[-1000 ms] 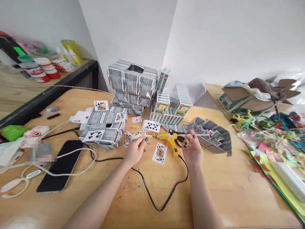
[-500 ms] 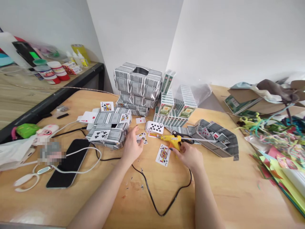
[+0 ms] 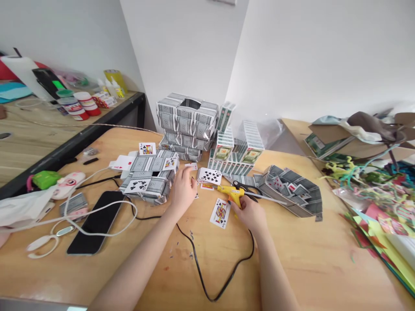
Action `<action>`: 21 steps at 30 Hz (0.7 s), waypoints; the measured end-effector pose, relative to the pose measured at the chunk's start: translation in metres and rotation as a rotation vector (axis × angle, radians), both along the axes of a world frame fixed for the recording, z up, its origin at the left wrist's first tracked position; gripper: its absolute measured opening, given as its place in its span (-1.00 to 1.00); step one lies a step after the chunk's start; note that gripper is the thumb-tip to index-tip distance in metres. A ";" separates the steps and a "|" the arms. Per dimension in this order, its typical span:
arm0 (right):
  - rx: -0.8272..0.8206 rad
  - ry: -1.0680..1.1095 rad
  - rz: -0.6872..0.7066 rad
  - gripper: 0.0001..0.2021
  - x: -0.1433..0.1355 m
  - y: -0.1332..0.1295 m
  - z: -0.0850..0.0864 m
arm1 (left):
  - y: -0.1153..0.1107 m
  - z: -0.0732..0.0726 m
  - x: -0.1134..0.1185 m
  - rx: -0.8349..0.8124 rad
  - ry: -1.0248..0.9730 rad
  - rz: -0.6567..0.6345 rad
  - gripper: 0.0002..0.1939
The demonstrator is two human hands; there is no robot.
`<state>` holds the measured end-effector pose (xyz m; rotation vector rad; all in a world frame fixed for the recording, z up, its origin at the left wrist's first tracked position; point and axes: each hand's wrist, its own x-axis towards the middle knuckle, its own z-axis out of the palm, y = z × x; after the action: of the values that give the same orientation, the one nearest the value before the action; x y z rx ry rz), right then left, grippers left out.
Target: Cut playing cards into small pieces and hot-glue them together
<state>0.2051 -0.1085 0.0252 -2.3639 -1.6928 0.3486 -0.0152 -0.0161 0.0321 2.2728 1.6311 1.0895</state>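
My right hand (image 3: 250, 212) is closed round the handle of a yellow glue gun (image 3: 231, 190), its nozzle pointing left and a white glue stick running out behind. A jack of spades (image 3: 220, 213) lies face up just below the gun. My left hand (image 3: 183, 186) is over the table with thumb and fingers apart and nothing visible in them. Its fingertips reach a small red diamond card (image 3: 190, 166), and it mostly covers another card. Beside it sits a block of folded grey-backed cards (image 3: 149, 172). A stack of cards (image 3: 209, 176) rests right of the left hand.
A taller grey card structure (image 3: 188, 119) and boxed card decks (image 3: 223, 151) stand behind. Black scissors (image 3: 248, 188) and a card-built tray (image 3: 292, 190) holding cards are to the right. A phone (image 3: 95, 222) and cables lie left; the gun's black cord (image 3: 202, 276) loops in front.
My left hand has shifted away from me, from the king cards to the diamond card. My right hand still holds the glue gun. The view has tilted slightly.
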 end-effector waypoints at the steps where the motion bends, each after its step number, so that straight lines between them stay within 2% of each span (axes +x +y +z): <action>1: 0.017 -0.007 -0.009 -0.60 -0.001 0.000 0.000 | 0.010 0.004 0.002 0.003 0.060 0.005 -0.59; 5: 0.102 -0.031 -0.044 -0.60 -0.003 -0.001 -0.004 | 0.048 0.012 0.014 -0.102 0.349 0.080 -0.66; 8: 0.152 -0.016 -0.066 -0.62 -0.004 -0.002 -0.008 | 0.063 0.010 0.023 -0.237 0.484 0.078 -0.71; 12: 0.197 0.043 -0.076 -0.60 -0.002 -0.004 -0.012 | 0.068 0.012 0.023 -0.256 0.514 0.054 -0.72; 17: 0.217 0.133 -0.083 -0.55 0.000 -0.005 -0.011 | 0.067 0.024 0.011 -0.269 0.531 -0.001 -0.76; 21: 0.243 0.178 -0.110 -0.52 -0.001 -0.006 -0.013 | 0.064 0.029 0.006 -0.303 0.517 0.057 -0.73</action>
<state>0.2042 -0.1143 0.0121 -2.1690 -1.4312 0.3051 -0.0088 0.0480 0.0609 2.4279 1.8811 0.2295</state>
